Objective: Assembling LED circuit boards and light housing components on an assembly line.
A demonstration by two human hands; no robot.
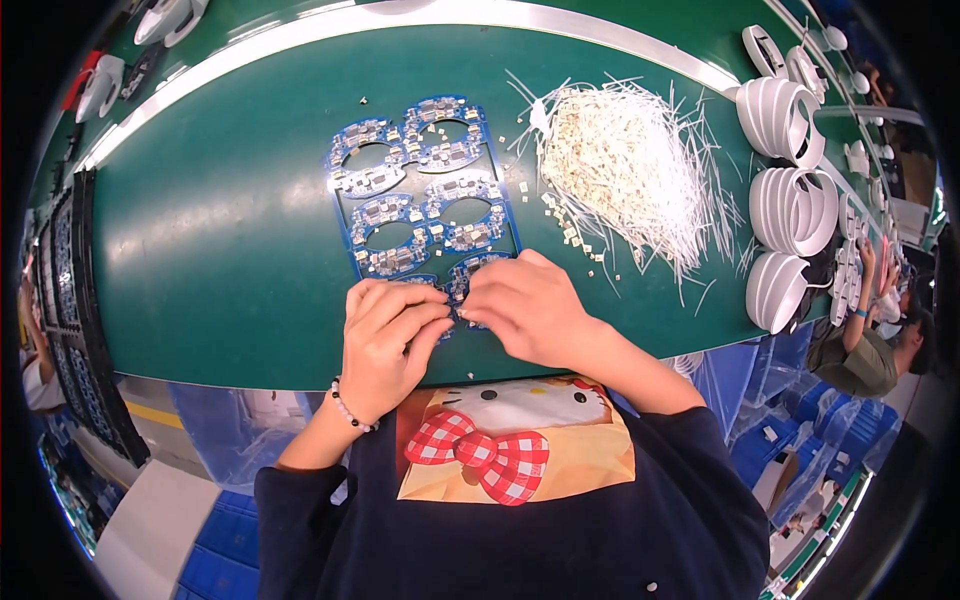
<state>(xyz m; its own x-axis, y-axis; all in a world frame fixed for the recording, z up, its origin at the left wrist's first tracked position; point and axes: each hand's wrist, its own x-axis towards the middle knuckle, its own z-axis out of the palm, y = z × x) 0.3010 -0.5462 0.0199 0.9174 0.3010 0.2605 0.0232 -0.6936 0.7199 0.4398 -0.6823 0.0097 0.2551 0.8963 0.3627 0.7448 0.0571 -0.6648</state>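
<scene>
A blue panel of ring-shaped circuit boards lies flat on the green table. Both hands rest on the panel's near end, covering its lowest boards. My left hand has its fingers curled, the tips pressed down on the panel's near left part. Beside it, my right hand pinches at the near right board; whatever small part sits between its fingertips is hidden. To the right of the panel is a heap of small white connectors with thin white leads, with several loose pieces scattered toward the panel.
Stacks of white curved plastic housings stand along the table's right edge. Dark trays of boards line the left edge. A white strip runs along the far side. Another person works at the right. Blue crates sit below.
</scene>
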